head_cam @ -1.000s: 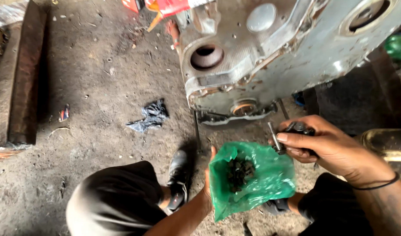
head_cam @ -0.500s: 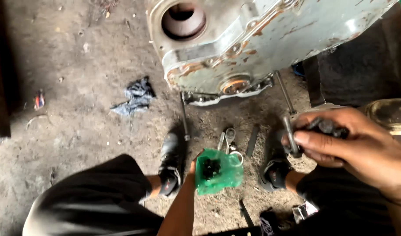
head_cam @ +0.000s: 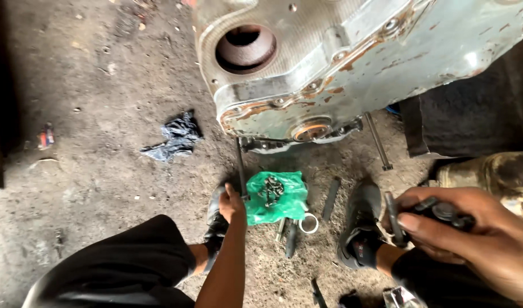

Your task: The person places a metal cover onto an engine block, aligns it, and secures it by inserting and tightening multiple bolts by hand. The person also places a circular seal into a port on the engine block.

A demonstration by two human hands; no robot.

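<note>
My right hand (head_cam: 472, 239) has its fingers curled tight around a few dark bolts (head_cam: 438, 212), one long one sticking out by the thumb, so that bunch is already picked. Left hand (head_cam: 231, 204) is down at the edge of the green plastic bag (head_cam: 275, 198), fingers pinching its corner. The bag lies on the dirt floor right under the big grey engine casing (head_cam: 352, 63), with more bolts piled on it. Loose tools and a ring sit just below the bag, a black rag (head_cam: 173, 137) off to the casing's left. I'd guess sorting is barely halfway.
</note>
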